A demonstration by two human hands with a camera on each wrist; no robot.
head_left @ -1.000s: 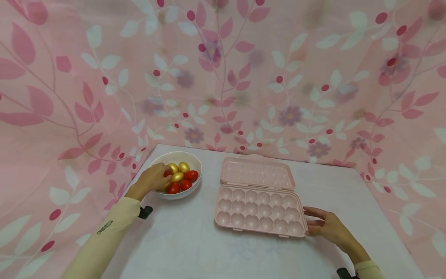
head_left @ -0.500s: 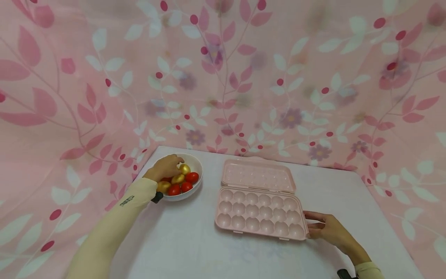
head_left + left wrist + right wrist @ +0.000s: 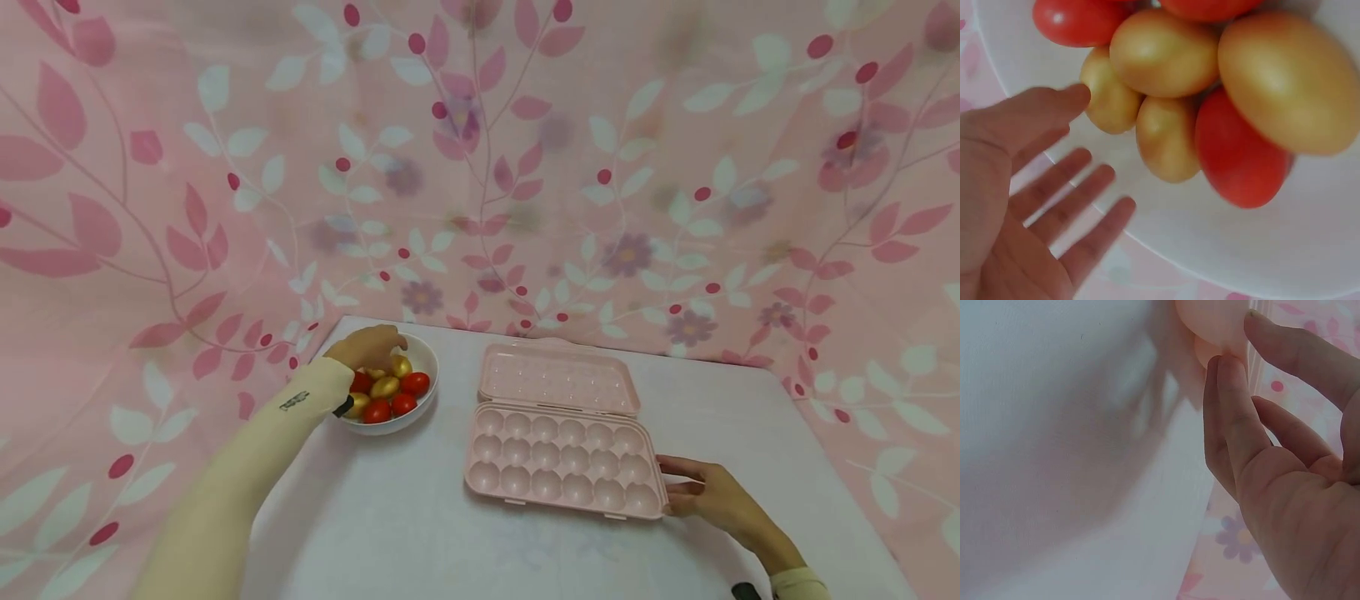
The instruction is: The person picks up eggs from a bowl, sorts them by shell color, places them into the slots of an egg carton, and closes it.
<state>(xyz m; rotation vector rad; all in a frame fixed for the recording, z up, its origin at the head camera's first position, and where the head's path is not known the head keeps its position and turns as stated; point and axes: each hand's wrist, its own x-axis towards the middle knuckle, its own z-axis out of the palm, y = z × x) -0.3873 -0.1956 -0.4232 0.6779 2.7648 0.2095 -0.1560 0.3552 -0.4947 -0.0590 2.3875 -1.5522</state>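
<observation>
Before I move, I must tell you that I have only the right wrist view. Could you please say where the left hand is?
Observer: In the head view, the left hand is over a white bowl.

Operator: Thank you. Does this hand hold any egg?

Observer: No, the left wrist view shows its fingers extended and holding none of the eggs.

Operator: And the pink box, of which I see only a corner: are there eggs in it?

Observer: No, the head view shows no egg in any of its cups.
</observation>
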